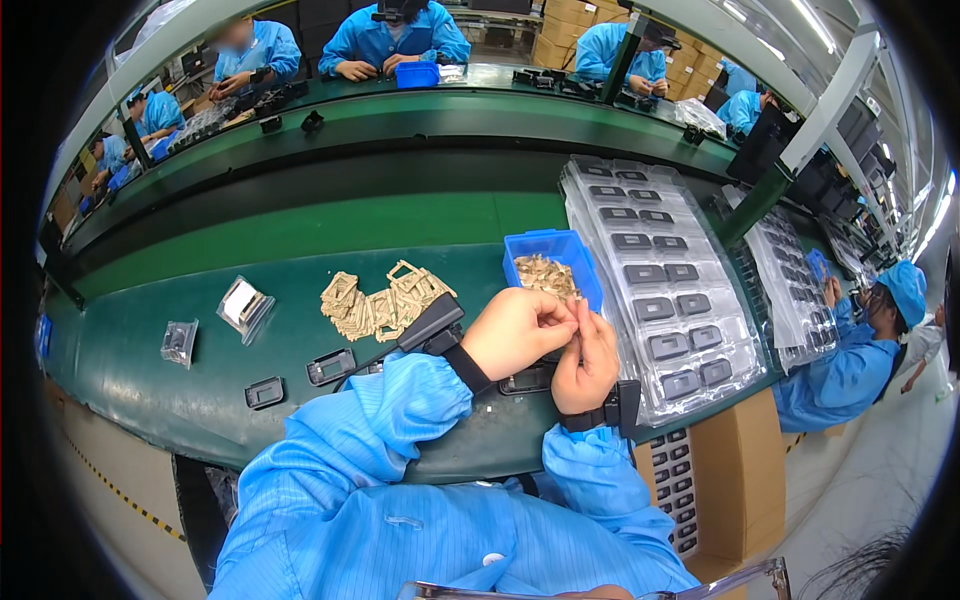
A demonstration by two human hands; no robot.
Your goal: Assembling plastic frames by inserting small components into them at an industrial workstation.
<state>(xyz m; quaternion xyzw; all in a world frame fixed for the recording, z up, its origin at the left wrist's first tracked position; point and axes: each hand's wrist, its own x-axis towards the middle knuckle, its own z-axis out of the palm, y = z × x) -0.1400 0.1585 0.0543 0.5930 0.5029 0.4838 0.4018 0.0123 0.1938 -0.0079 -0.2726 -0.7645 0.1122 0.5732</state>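
Note:
My left hand (515, 332) and my right hand (588, 362) meet over the green bench edge, fingertips pinched together on a small tan metal part (574, 312). Both wrists wear black straps, and both arms are in blue sleeves. Just beyond the fingers stands a blue bin (553, 258) filled with the same tan parts. Under my hands lies a black plastic housing (528, 380), partly hidden. A pile of tan stamped frames (385, 302) lies to the left of my hands.
Clear trays of black housings (655, 275) are stacked at right, above cardboard boxes (735, 470). Loose black housings (331, 366) and small clear bags (243, 304) lie on the bench at left. Several people in blue coats sit across the conveyor (300, 225) and at right.

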